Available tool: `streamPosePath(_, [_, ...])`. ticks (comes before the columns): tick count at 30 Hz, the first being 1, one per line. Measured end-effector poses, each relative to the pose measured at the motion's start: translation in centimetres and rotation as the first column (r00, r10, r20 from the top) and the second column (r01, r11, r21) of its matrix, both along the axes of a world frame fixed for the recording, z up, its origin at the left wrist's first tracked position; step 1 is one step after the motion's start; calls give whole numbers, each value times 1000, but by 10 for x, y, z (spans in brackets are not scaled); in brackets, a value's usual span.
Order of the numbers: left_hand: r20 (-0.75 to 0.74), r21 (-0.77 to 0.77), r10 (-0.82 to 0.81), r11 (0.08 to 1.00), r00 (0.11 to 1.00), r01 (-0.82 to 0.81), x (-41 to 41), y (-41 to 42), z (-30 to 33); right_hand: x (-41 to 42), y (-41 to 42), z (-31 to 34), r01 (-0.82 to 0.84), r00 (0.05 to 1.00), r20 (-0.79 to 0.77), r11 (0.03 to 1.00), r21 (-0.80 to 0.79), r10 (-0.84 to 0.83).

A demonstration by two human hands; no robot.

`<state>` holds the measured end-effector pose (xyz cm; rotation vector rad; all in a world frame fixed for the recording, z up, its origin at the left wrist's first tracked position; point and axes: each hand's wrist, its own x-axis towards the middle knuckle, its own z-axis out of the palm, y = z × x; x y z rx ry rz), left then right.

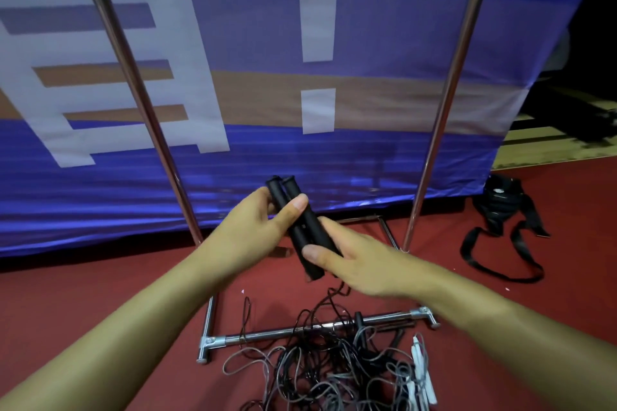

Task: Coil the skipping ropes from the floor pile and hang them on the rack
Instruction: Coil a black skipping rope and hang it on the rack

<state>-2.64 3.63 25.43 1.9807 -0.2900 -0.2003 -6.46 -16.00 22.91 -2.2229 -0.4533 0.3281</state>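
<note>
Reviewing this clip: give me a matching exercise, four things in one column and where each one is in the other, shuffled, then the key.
Things:
1. black handles
2. rope pile
3. black strap
4. white handles

Places:
A. lying on the red floor to the right of the rack
B. at the pile's right edge
C. gripped together by both hands
D. tangled over the rack's base bar

Pairs: 1-C, 2-D, 3-A, 4-B

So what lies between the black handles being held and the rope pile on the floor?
In the head view, a thin dark cord hangs from the black handles to the rope pile, over red floor and the rack's base bar.

Left hand (257, 223), right hand (347, 260) grip paired black handles (298, 227).
</note>
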Motion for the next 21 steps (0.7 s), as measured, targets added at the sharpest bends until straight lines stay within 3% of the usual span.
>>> streamPosePath(2, [190,313,-26,949,981,-36,3,12,2,2,-16,6,-100,994,-63,990,-101,94])
streamPosePath(5, [331,468,-333,870,883,153,-4,20,9,0,-29,10,-245,967,-143,923,-298,211])
streamPosePath(6, [296,576,-461,785,837,229,-8,18,11,-2,-30,12,-293,954,-170,892,-343,248])
streamPosePath(8, [140,796,-637,528,758,297,-14,10,11,-4,-26,17,-358,932,-198,854,-376,303])
streamPosePath(10, [-43,870,-670,339,741,357,-19,-1,9,-5,-25,21,-395,917,-217,834,-385,334])
streamPosePath(13, [-187,801,-647,335,739,496,-17,-7,6,-6,-29,24,-389,919,-227,843,-371,324])
streamPosePath(21, [-373,433,-644,515,667,740,-13,3,-4,-6,-42,19,-312,935,-239,929,-198,263])
